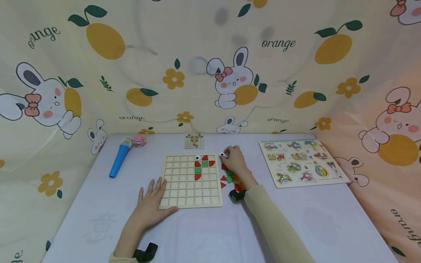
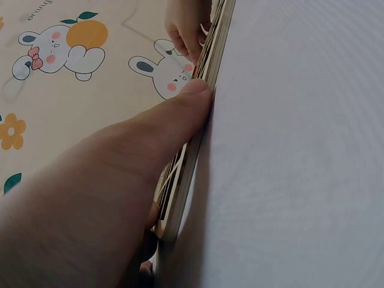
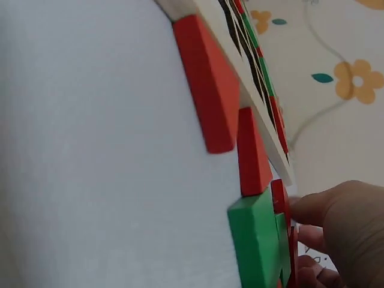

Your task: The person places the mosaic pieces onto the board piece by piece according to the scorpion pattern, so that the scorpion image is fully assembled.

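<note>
A wooden grid board (image 1: 184,190) lies mid-table, with red and green pieces and a white eye-like disc (image 1: 197,157) in its upper right part. My left hand (image 1: 149,204) rests on the board's lower left corner, thumb along the front edge; the left wrist view shows the thumb (image 2: 180,111) on the rim. My right hand (image 1: 236,160) pinches a second eye-like disc (image 1: 222,154) just beyond the board's upper right corner. Under and beside that hand lie loose red and green pieces (image 1: 229,179); in the right wrist view a green block (image 3: 255,240) is near the fingers.
A small pattern card (image 1: 194,141) lies behind the board. To the left are a blue toy microphone (image 1: 120,157) and a pink figure (image 1: 139,140). A picture puzzle board (image 1: 304,162) lies on the right. A patterned cloth hangs behind the table.
</note>
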### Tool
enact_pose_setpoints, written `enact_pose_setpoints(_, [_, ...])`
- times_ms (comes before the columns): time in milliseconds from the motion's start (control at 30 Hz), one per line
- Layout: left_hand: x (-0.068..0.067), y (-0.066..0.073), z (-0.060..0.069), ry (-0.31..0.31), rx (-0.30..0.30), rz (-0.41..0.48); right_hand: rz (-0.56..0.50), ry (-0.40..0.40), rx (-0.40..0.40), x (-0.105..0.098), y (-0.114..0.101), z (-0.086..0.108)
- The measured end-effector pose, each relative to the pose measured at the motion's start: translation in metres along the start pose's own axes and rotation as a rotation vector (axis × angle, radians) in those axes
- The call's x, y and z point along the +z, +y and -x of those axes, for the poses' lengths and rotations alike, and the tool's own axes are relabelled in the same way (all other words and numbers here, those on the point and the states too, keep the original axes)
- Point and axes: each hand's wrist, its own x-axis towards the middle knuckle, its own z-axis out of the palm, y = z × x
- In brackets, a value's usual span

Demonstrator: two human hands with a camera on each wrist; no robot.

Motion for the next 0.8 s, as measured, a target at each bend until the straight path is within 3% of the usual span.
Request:
enact_pose_setpoints(500, [0.002,-0.002,0.000,-0.004,-0.004,0.000,0.014,-0.019,-0.013,0.004,-0.006,-0.003])
enact_pose_setpoints(800, [0.000,0.000,-0.001,-0.015,-0.006,0.004,-0.029,-0.054,-0.131,0.019,-0.051,-0.004])
